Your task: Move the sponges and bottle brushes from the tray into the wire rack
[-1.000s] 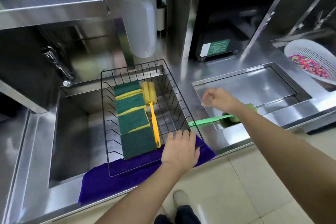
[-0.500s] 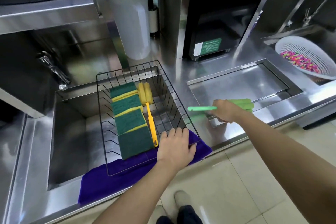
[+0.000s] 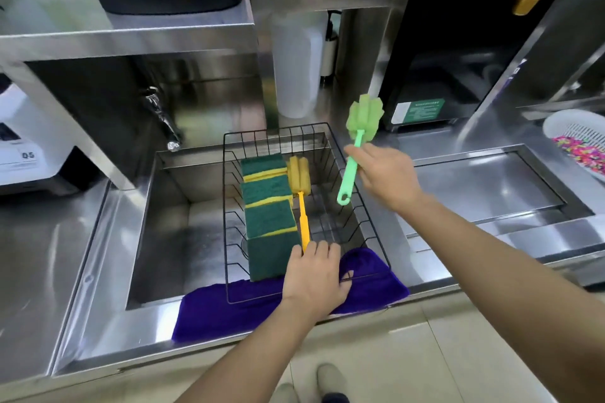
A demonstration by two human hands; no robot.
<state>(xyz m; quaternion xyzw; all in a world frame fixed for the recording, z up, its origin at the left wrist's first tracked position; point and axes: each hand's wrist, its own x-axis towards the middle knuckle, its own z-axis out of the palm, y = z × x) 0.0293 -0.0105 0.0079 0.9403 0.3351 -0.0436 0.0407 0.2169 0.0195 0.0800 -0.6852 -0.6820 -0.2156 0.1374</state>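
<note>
The black wire rack [image 3: 330, 144] sits over the sink. Inside it several green-and-yellow sponges [image 3: 269, 217] stand in a row at the left, with a yellow bottle brush [image 3: 299, 188] lying beside them. My right hand [image 3: 383, 173] grips the handle of a green bottle brush [image 3: 355, 144] and holds it tilted above the rack's right side, foam head up and away, handle loop pointing down into the rack. My left hand [image 3: 314, 278] rests on the rack's near rim, fingers curled over the wire. The steel tray [image 3: 491, 186] lies recessed in the counter at the right.
A purple cloth [image 3: 229, 307] lies under the rack's near edge. A tap [image 3: 160, 118] juts out at the sink's back left. A white bottle [image 3: 296, 72] stands behind the rack. A white colander [image 3: 579, 137] with coloured bits sits at the far right.
My right hand lifted the green bottle brush off the tray and carried it left, turning it from lying flat to tilted head-up over the rack. My left hand stayed on the rim.
</note>
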